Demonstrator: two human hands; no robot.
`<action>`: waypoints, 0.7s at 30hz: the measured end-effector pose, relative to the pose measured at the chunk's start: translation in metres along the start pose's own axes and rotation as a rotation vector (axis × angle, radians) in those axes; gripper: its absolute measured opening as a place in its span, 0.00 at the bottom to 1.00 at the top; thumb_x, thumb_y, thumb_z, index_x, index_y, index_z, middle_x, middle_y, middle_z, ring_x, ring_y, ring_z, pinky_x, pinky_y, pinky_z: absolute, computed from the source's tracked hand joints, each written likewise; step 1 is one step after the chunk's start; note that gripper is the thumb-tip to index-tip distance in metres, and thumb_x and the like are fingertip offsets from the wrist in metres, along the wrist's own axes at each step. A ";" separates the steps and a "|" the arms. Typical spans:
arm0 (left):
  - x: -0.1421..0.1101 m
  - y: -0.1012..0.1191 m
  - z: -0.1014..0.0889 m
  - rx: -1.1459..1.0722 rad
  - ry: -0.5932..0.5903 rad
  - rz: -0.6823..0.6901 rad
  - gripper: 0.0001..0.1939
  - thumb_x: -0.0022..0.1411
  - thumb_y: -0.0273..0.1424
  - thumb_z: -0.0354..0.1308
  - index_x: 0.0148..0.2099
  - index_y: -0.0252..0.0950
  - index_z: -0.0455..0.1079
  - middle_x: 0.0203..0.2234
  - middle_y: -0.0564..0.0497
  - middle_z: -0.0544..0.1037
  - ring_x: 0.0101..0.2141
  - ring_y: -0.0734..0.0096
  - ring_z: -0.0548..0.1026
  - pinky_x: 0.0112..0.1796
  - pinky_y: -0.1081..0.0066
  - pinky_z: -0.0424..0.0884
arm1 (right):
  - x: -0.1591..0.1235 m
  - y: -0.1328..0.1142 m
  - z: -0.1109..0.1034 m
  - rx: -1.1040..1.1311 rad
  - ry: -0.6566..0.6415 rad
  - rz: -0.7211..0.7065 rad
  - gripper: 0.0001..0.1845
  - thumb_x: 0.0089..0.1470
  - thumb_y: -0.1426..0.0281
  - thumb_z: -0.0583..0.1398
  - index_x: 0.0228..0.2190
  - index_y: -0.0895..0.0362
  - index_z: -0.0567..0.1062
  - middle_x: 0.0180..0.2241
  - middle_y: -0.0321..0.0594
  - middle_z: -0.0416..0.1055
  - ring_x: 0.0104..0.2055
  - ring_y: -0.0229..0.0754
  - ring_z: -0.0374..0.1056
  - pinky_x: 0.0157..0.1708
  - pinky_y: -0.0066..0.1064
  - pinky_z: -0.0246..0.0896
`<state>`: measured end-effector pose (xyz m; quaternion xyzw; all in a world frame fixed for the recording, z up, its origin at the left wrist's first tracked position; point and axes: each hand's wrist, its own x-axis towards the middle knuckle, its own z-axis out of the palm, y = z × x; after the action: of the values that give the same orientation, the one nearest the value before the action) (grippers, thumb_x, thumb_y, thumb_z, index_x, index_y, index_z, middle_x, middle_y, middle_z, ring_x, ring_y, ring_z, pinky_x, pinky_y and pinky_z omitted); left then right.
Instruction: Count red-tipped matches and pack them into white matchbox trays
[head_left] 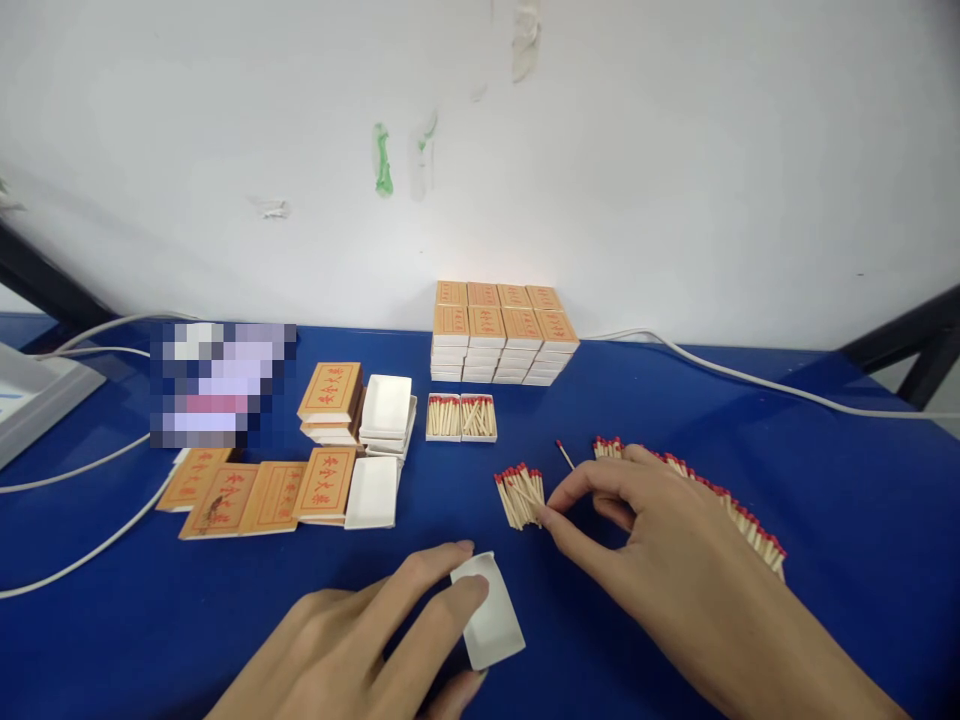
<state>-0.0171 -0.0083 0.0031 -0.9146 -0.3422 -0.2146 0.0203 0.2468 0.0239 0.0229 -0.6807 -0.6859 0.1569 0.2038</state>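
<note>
My left hand (360, 640) grips a small white matchbox tray (496, 622) by its sides, tilted above the blue table, its hollow facing up with nothing in it. To the right, my right hand (660, 540) pinches thumb and forefinger at the edge of a small heap of red-tipped matchsticks (514, 498); at least one stick reaches into the fingertips. Behind that hand runs a long row of matchsticks (739, 515), partly covered by it. A single loose matchstick (565, 455) lies just beyond the fingers.
Two filled trays (461, 418) stand before a stack of orange-topped matchboxes (499, 330) by the wall. Left are empty white trays (386, 405) and orange matchbox sleeves (274, 497). A blurred patch (225, 380) and white cables (97, 578) lie farther left; another cable (735, 375) crosses back right.
</note>
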 end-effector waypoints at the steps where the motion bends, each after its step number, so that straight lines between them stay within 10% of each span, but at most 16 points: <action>1: 0.000 0.000 0.000 0.002 0.004 0.001 0.21 0.88 0.36 0.41 0.61 0.40 0.76 0.56 0.53 0.86 0.34 0.74 0.89 0.27 0.71 0.82 | 0.000 0.000 0.000 0.007 -0.004 0.001 0.11 0.58 0.58 0.67 0.25 0.45 0.83 0.29 0.37 0.78 0.36 0.51 0.74 0.36 0.43 0.64; 21: -0.003 0.000 0.002 -0.002 0.006 0.010 0.21 0.87 0.34 0.41 0.61 0.39 0.76 0.56 0.51 0.86 0.34 0.72 0.89 0.28 0.71 0.82 | -0.007 -0.013 0.011 0.062 0.071 0.049 0.19 0.63 0.54 0.63 0.24 0.48 0.75 0.24 0.36 0.71 0.33 0.49 0.69 0.34 0.42 0.60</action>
<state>-0.0190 -0.0097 0.0003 -0.9156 -0.3374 -0.2178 0.0214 0.2298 0.0178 0.0190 -0.6956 -0.6563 0.1587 0.2453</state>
